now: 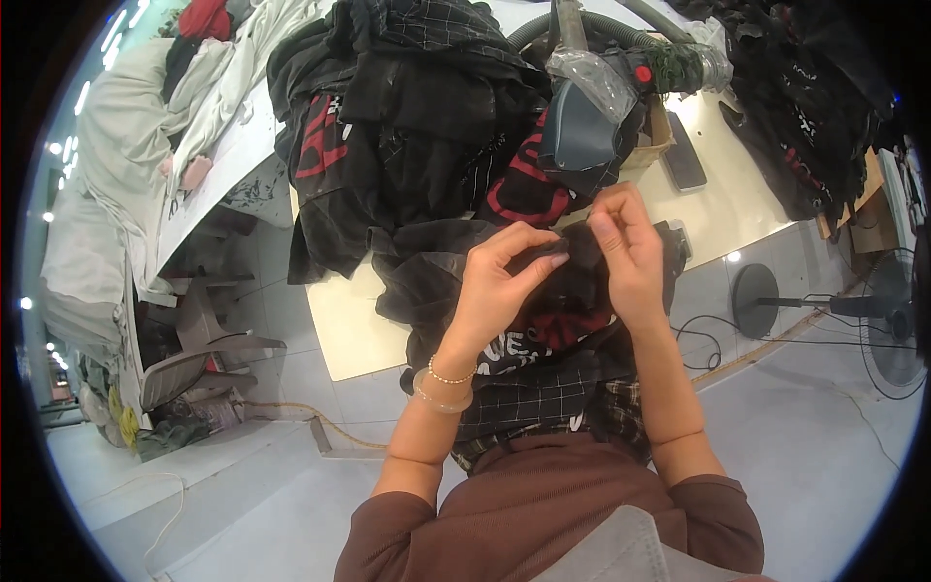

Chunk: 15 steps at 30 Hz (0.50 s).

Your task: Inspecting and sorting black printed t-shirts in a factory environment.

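Observation:
A black garment point(436, 267) with red and white print lies over the near table edge and hangs down in front of me. My left hand point(499, 281) is closed over it, a fold of dark cloth showing between thumb and forefinger. Just to the right, my right hand point(630, 257) is raised with its thumb and fingers pinched together. Whatever is in that pinch is too small to make out. The fingertips of the two hands are a short gap apart.
A heap of black garments point(407, 116) fills the table's left. Beyond my right hand are a blue-grey hood point(580, 131) on a hose, a cardboard box point(658, 145) and a dark phone point(686, 160). More black clothes point(800, 97) hang far right, above a fan point(887, 310). A chair point(199, 364) stands left.

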Available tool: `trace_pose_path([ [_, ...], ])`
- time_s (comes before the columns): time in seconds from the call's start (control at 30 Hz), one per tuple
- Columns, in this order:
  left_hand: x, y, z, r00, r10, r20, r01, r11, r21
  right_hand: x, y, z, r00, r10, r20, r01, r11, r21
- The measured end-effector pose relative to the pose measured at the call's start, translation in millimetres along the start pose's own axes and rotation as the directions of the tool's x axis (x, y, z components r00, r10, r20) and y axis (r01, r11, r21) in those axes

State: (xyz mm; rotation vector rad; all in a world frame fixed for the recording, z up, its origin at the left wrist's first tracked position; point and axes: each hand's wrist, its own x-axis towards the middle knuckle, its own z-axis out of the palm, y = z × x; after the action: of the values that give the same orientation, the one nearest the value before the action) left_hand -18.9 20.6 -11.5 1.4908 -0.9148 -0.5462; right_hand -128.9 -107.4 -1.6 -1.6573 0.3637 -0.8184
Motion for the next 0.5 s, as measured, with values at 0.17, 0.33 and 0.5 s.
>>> trace_pose_path([
  [0.17, 11, 1, 1, 0.991, 0.033, -0.128, -0.035, 0.999, -0.013, 3, -2, -4, 0.988, 0.134, -0.075, -0.128, 0.988, 0.083],
  [0.33, 26, 5, 2, 0.973, 0.061, -0.222, -0.077, 0.995, -0.063, 2, 1, 6, 0.996, 0.075, -0.057, -0.082, 0.988, -0.134],
  [0.5, 33, 4, 9, 0.963, 0.034, -0.266, -0.068, 0.991, -0.119, 11, -1, 9, 0.982, 0.094, -0.166, -0.109, 0.990, -0.089],
])
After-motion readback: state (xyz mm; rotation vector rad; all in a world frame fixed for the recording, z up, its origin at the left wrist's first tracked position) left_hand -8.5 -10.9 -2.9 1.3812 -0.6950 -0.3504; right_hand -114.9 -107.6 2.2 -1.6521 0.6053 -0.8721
